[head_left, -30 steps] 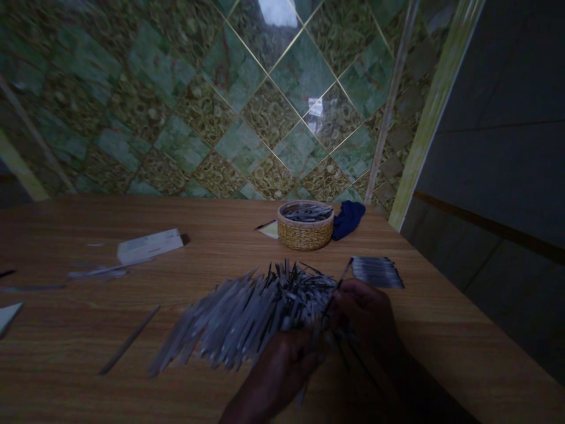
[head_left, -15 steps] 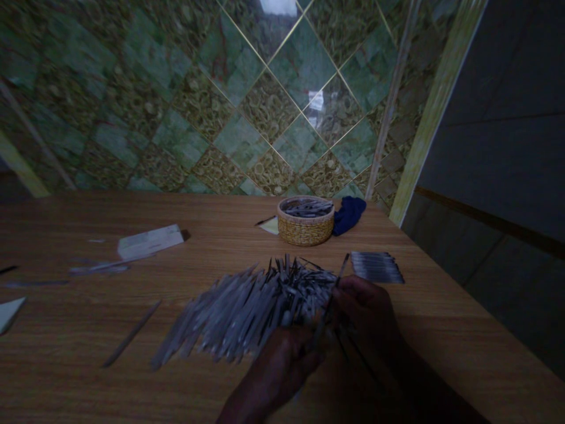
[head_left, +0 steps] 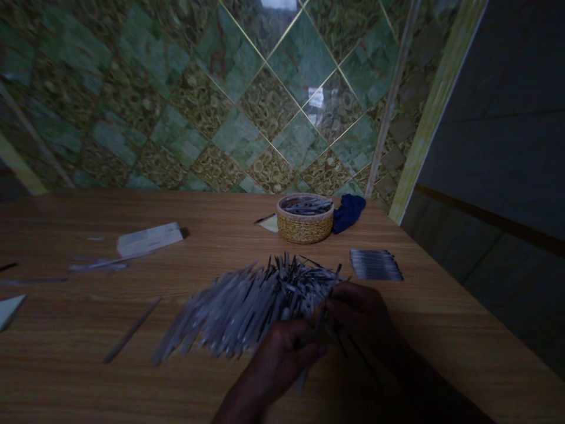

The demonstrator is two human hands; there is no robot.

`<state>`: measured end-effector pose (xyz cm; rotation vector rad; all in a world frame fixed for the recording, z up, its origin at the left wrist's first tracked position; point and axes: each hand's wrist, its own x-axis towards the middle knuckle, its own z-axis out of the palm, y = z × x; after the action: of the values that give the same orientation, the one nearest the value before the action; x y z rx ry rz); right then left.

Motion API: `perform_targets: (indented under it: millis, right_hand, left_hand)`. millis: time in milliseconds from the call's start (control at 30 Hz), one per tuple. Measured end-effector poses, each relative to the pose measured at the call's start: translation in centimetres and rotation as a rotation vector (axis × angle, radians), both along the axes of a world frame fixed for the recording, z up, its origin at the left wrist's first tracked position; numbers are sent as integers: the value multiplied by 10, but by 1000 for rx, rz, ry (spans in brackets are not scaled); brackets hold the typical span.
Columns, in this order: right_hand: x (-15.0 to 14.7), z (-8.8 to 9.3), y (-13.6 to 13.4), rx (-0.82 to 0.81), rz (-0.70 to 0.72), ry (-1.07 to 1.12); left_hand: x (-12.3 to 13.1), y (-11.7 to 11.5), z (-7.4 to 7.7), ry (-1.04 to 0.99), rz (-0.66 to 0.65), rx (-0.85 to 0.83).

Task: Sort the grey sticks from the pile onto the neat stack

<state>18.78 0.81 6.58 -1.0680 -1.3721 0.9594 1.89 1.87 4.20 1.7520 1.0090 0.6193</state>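
Head view, only cam. Clock set on pile mid, 12 = far side, twd wall. Dim light, hands shadowed.

L hand (head_left: 286, 352) at approx 4–5 o'clock, just off pile's near edge: fingers curled in, pinching lower part of a slim stick (head_left: 321, 320). R hand (head_left: 359, 307) at 3 o'clock: thumb + fingertips pinching same stick higher up, dark tip poking out past the fingers twd 12. Stick is tilted, held between the 2 hands, right by pile's R end; exact finger contact too dark to tell. Pale end shows below L hand, prob. same stick, can't confirm.

Pile of sticks (head_left: 233, 312) = big heap, grey/clear-ish w/ dark ends, mostly slanted 7-to-1; R end more jumbled. Few dark thin sticks (head_left: 362, 353) at approx 4, beside/under R hand.

Flat row of sticks (head_left: 376, 265) btwn 2 and 3, side by side, apart from pile. Woven basket (head_left: 305, 228) at 1, has more sticks in it. Navy cloth (head_left: 348, 213) at 2, against basket's R side. White box (head_left: 150, 238) at 10. Single loose stick (head_left: 132, 331) btwn 8 and 9. All on wood-grain table (head_left: 198, 394).
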Motion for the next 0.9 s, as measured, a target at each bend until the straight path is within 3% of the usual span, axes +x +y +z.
perform_targets:
  millis: [200,467,533,700,900]
  right_hand:
    - [7,-3,-2,31,28,-182]
    - [21,-3,-5,-4,-66,-36]
    - [29,-5,-2,-10,-86,-160]
    - [43,-16,5,-34,-62,-712]
    - [31,-19,4,-250,47,-1059]
  left_hand:
    - [2,1,-6,-68,29,34]
    - [1,0,0,-96,30,156]
    - [1,0,1,-88,43,168]
    - [3,-2,6,-135,71,139]
    - [5,-6,14,-130,119,84]
